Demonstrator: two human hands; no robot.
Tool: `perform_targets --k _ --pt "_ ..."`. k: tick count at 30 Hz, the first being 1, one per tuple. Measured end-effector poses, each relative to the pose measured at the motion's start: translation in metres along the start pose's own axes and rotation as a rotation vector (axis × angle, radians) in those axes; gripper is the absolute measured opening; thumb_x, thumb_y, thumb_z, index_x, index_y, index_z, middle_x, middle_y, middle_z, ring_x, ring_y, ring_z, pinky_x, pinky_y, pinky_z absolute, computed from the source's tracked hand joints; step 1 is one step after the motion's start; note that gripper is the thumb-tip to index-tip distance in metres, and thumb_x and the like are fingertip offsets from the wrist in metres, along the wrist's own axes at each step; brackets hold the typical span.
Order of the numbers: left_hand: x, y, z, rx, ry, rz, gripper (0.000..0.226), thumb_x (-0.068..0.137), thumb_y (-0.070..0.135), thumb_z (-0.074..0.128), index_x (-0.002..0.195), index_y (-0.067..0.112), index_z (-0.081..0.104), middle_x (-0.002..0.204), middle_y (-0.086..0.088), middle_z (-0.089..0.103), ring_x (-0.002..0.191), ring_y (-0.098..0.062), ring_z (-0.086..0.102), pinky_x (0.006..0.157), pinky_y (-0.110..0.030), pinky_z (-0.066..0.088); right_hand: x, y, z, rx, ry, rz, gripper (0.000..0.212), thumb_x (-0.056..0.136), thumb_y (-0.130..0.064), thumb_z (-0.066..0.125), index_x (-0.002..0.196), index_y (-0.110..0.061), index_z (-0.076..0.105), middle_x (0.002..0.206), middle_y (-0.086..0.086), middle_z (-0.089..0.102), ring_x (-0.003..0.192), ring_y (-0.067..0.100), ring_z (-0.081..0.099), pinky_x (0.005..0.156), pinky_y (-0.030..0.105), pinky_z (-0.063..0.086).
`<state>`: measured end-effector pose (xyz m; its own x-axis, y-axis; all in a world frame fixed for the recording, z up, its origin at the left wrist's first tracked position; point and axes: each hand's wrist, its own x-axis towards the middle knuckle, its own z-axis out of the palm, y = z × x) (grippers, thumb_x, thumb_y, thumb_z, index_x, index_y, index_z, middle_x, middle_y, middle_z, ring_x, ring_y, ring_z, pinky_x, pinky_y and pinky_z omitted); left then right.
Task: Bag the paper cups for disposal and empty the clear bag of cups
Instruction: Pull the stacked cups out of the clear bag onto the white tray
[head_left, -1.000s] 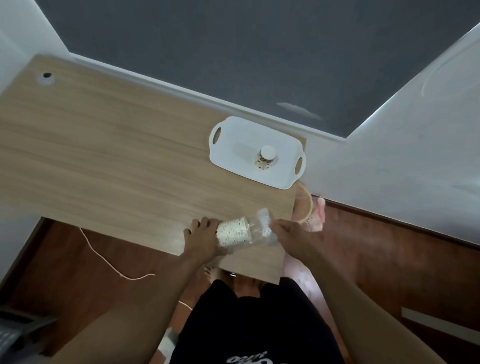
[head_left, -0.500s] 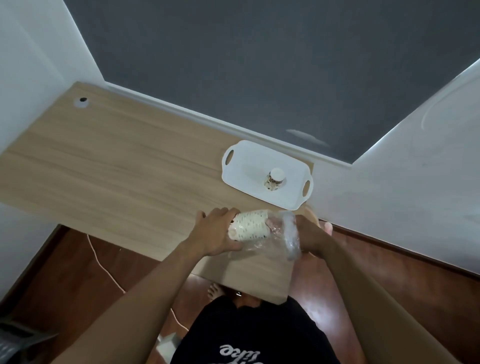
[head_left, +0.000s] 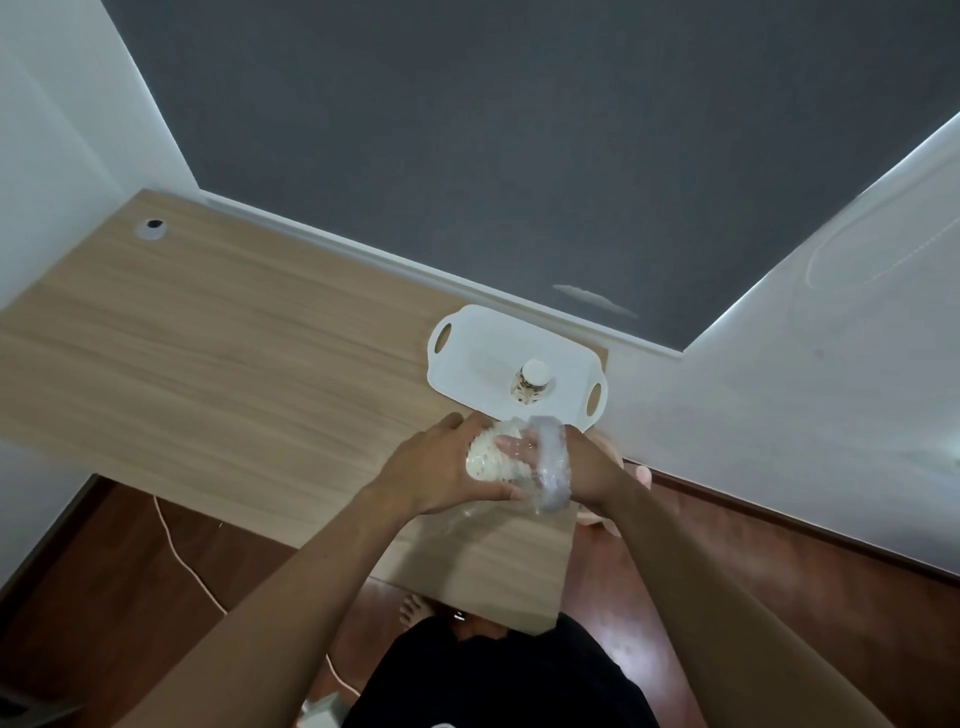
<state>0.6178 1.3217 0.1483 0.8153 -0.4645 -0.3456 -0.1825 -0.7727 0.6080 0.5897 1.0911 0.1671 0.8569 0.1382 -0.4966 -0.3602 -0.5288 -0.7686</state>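
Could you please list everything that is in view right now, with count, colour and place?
desk: one, light wood, across the left and middle.
cable hole: one, white ring, far left corner of the desk.
tray: one, white with two handles, far right end of the desk.
cup: one, patterned, standing upside down on the tray.
stack of cups: one, white speckled, inside the clear bag, held above the desk's right end.
clear bag: one, transparent, around the stack.
cord: one, pale, on the brown floor under the desk.
left hand: gripping the stack through the bag.
right hand: gripping the bag's right end.
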Motion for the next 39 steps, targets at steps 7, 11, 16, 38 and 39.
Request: perform_targets --k 7,11,16,38,39 --pt "0.009 0.009 -0.003 -0.056 0.001 -0.002 0.084 0.069 0.078 0.089 0.134 0.035 0.056 0.122 0.017 0.069 0.105 -0.015 0.067 0.09 -0.042 0.059 0.003 -0.008 -0.009 0.026 -0.022 -0.088 0.049 0.085 -0.047 0.077 0.115 -0.009 0.073 0.11 0.003 0.077 0.098 0.011 0.068 0.086 0.03 0.054" --pt "0.014 0.011 -0.013 -0.09 -0.024 -0.021 0.076 0.069 0.078 0.09 0.126 0.04 0.059 0.111 0.02 0.07 0.1 -0.012 0.07 0.087 -0.037 0.059 0.007 -0.013 -0.016 -0.027 0.01 -0.104 0.023 0.09 -0.048 0.08 0.082 -0.028 0.075 0.083 -0.016 0.076 0.077 0.003 0.068 0.076 0.029 0.054" --pt "0.017 0.003 -0.026 -0.178 -0.045 -0.071 0.089 0.058 0.089 0.089 0.126 0.037 0.063 0.109 0.018 0.075 0.098 -0.005 0.072 0.09 -0.036 0.062 0.013 -0.004 -0.039 -0.156 0.013 -0.147 0.035 0.099 -0.014 0.079 0.075 -0.035 0.065 0.067 -0.04 0.067 0.068 -0.014 0.064 0.067 0.009 0.043" --pt "0.024 -0.012 -0.042 -0.456 -0.191 -0.051 0.066 0.075 0.067 0.097 0.128 0.041 0.068 0.116 0.014 0.082 0.105 -0.015 0.08 0.101 -0.043 0.062 0.013 -0.011 -0.052 -0.082 -0.002 -0.224 0.016 0.09 -0.034 0.079 0.093 -0.019 0.079 0.079 -0.023 0.076 0.077 0.001 0.069 0.088 0.044 0.062" --pt "0.025 -0.01 -0.043 -0.437 -0.177 -0.04 0.063 0.076 0.068 0.095 0.128 0.042 0.068 0.116 0.013 0.082 0.104 -0.014 0.08 0.099 -0.042 0.062 0.015 -0.008 -0.053 -0.089 -0.001 -0.229 0.007 0.093 -0.022 0.08 0.097 -0.017 0.081 0.086 -0.02 0.079 0.083 0.005 0.073 0.091 0.049 0.062"
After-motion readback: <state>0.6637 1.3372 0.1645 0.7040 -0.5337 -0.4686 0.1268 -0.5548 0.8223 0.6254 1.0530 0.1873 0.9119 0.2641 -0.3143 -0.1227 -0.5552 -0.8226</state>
